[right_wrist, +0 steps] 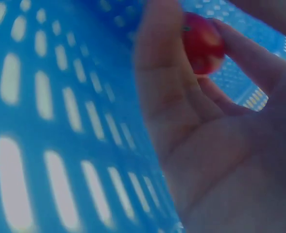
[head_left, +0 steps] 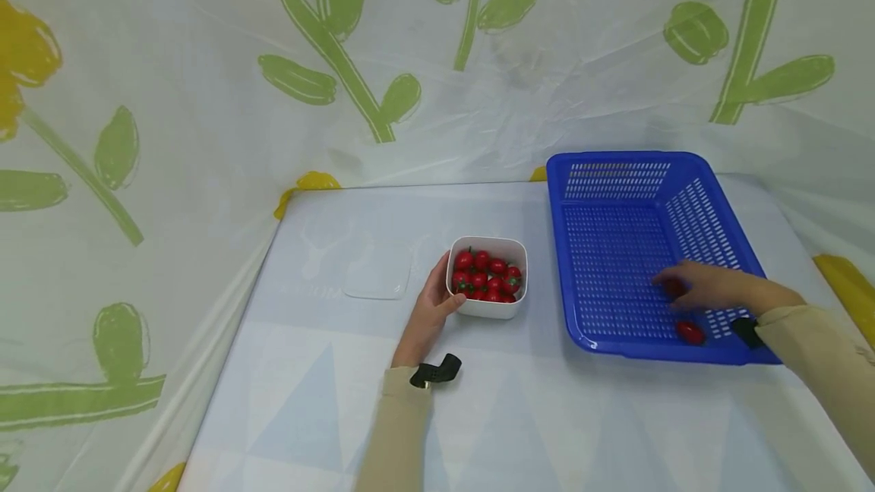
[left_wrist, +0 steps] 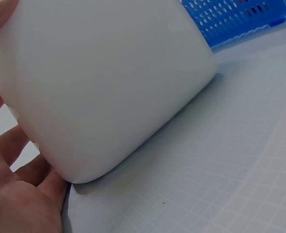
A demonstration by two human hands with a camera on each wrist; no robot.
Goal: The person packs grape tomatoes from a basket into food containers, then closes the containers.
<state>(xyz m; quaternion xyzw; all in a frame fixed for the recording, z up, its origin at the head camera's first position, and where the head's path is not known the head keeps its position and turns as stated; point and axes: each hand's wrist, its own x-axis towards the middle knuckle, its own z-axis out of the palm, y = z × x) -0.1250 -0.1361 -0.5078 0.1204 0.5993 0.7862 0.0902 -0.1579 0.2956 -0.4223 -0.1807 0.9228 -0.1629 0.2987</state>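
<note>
A small white square container point(head_left: 488, 310), holding several red cherry tomatoes point(head_left: 494, 283), stands upright on the table. My left hand point(head_left: 431, 310) grips its left side, with the thumb at the near corner and the fingers along the wall. In the left wrist view the container's smooth white wall point(left_wrist: 109, 87) fills the picture. Inside the blue plastic basket point(head_left: 577, 279) at the right, my right hand point(head_left: 714, 285) pinches one cherry tomato point(right_wrist: 206, 43) between thumb and fingers. A second loose tomato point(head_left: 690, 332) lies on the basket floor, just nearer than that hand.
A clear, flat, square lid point(head_left: 374, 291) lies on the table left of the container. The basket's raised, slotted walls surround my right hand. Behind the table point(head_left: 492, 416) hangs a white sheet point(head_left: 205, 59) printed with green leaves.
</note>
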